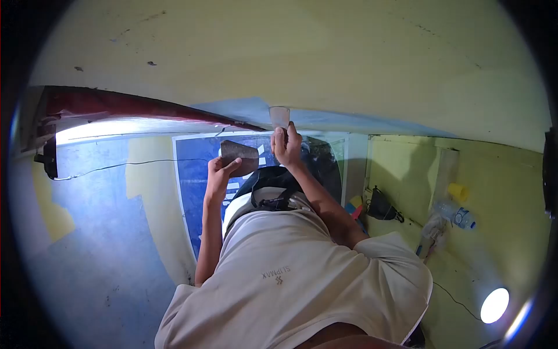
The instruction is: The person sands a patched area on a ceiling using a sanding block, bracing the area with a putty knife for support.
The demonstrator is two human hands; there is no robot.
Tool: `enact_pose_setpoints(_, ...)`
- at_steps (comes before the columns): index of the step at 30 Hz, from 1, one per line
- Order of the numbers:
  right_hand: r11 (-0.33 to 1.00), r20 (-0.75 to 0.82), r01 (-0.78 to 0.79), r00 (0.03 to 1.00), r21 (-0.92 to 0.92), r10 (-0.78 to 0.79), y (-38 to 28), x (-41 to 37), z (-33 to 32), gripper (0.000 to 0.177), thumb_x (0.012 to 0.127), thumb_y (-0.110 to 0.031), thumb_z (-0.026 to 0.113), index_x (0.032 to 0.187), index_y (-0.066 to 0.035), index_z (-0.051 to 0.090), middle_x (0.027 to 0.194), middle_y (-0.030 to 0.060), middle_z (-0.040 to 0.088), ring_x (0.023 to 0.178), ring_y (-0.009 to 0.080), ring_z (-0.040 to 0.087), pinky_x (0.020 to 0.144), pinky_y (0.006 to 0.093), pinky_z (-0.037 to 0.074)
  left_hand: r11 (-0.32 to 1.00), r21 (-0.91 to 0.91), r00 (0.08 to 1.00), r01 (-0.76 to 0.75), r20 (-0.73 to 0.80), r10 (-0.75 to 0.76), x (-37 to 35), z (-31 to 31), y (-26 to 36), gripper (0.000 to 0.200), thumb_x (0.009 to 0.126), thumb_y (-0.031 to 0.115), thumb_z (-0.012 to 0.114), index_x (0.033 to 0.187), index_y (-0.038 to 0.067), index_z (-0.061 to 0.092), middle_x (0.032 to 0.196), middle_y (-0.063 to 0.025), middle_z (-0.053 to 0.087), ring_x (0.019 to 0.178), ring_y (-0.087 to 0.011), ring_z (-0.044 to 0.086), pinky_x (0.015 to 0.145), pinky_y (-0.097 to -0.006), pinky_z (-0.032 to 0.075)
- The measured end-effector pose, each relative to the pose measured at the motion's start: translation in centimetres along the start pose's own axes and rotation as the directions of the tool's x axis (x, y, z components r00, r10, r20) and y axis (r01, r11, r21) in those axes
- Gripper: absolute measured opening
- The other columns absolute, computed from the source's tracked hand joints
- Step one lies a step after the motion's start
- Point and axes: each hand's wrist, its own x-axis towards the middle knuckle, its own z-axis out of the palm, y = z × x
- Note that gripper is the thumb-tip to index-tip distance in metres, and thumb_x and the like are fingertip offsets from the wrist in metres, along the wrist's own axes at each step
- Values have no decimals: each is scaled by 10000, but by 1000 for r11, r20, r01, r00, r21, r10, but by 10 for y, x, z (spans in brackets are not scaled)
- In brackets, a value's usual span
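My right hand (286,145) is closed around a small putty knife. The pale, flared blade of the putty knife (279,115) points away from me and overlaps a light blue strip (325,118) on the yellowish wall (325,64). Lower and to the left, my left hand (217,176) grips a wide grey-brown scraper (243,157), thumb across its face. This scraper flares toward one end and looks stained. The two tools are a short way apart, in front of my waist. The handle of the putty knife is mostly hidden by my fingers.
A dark red beam (128,107) runs at the left above a bright light. A thin cable (133,163) crosses below it. To the right are a black bag (381,205), a plastic bottle (462,217), a yellow cup (458,191) and a glowing lamp (494,305).
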Motion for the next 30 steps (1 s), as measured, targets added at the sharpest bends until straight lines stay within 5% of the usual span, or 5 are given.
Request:
enact_pose_setpoints(6, 983, -11, -116, 993, 140, 118, 3, -6, 0, 306, 1052, -241, 532, 953, 17, 665, 558, 3, 558, 442, 69, 547, 423, 225, 419, 999, -35, 1000, -1, -22, 0, -3, 2, -2, 196, 905, 69, 727, 1049, -59, 691, 994, -100, 738, 896, -161, 702, 834, -317, 554)
enact_pose_setpoints(14, 998, 77, -44, 996, 37, 41, -10, 7, 3, 436, 1080, -259, 457, 719, -29, 538, 538, 32, 532, 411, 117, 541, 415, 254, 407, 999, -9, 999, -39, -15, 39, -7, 3, 3, 206, 903, 65, 729, 1066, -54, 693, 1010, -101, 740, 896, -148, 692, 856, -306, 539)
enact_pose_setpoints(25, 972, 95, -147, 987, 182, 131, -33, 5, 9, 457, 1083, -281, 450, 702, -39, 521, 522, 23, 519, 415, 114, 544, 408, 259, 400, 993, 7, 989, -119, -92, 119, -8, -23, 16, 223, 902, 67, 730, 1091, -47, 703, 1011, -97, 741, 893, -159, 704, 855, -311, 554)
enact_pose_setpoints(30, 994, 75, -102, 992, 37, 100, -15, 4, 2, 435, 1082, -250, 448, 713, -37, 536, 524, 29, 528, 407, 114, 538, 407, 261, 396, 997, -7, 994, -82, -68, 81, -10, -21, 7, 231, 894, 82, 741, 1076, -55, 702, 1007, -94, 741, 891, -152, 701, 850, -307, 549)
